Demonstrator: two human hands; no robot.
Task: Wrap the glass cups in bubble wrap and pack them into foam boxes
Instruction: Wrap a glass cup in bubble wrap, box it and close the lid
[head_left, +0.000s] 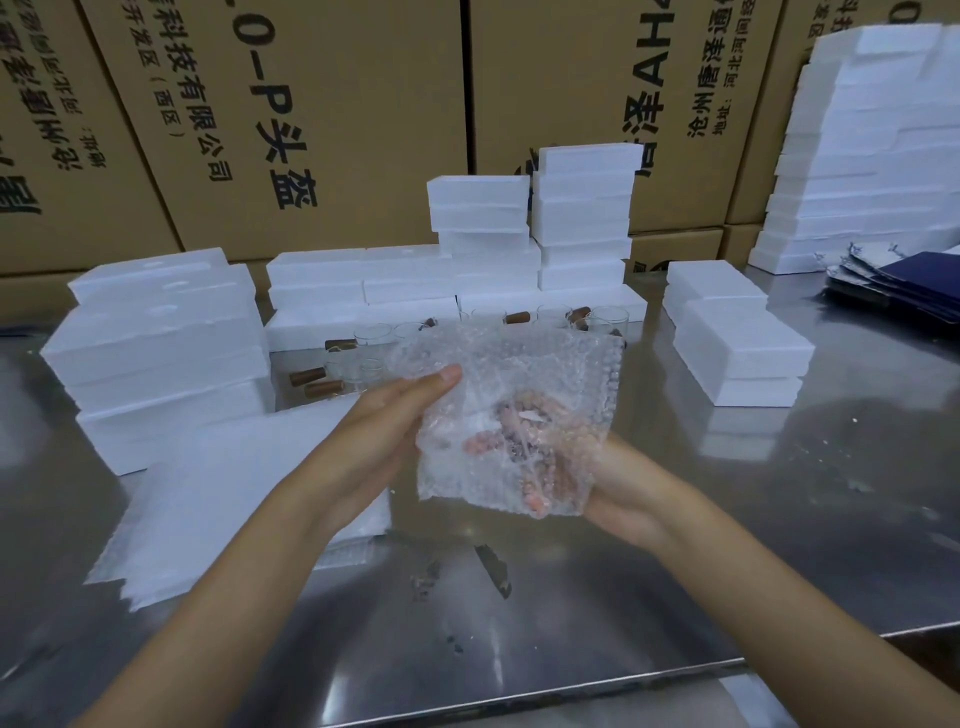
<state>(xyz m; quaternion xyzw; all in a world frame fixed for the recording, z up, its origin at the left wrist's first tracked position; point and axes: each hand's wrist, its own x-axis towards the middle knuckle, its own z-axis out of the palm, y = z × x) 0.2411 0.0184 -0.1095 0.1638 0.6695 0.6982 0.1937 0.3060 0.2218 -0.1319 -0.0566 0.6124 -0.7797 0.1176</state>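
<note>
I hold a clear sheet of bubble wrap (511, 415) above the steel table (675, 545). My left hand (387, 421) pinches its left edge, thumb on top. My right hand (597, 488) grips it from behind and below, its fingers showing blurred through the plastic. Whether a cup lies inside the wrap I cannot tell. Several glass cups (374, 335) with brown wooden handles (323, 388) lie and stand on the table behind the sheet. White foam boxes (156, 343) are stacked at left, middle (582, 218) and right (737, 343).
A pile of bubble wrap sheets (218, 493) lies under my left forearm. Dark blue bags (904, 286) sit at far right beside a tall foam stack (872, 145). Cardboard cartons (311, 114) wall the back. The table's front edge (571, 686) runs below my arms.
</note>
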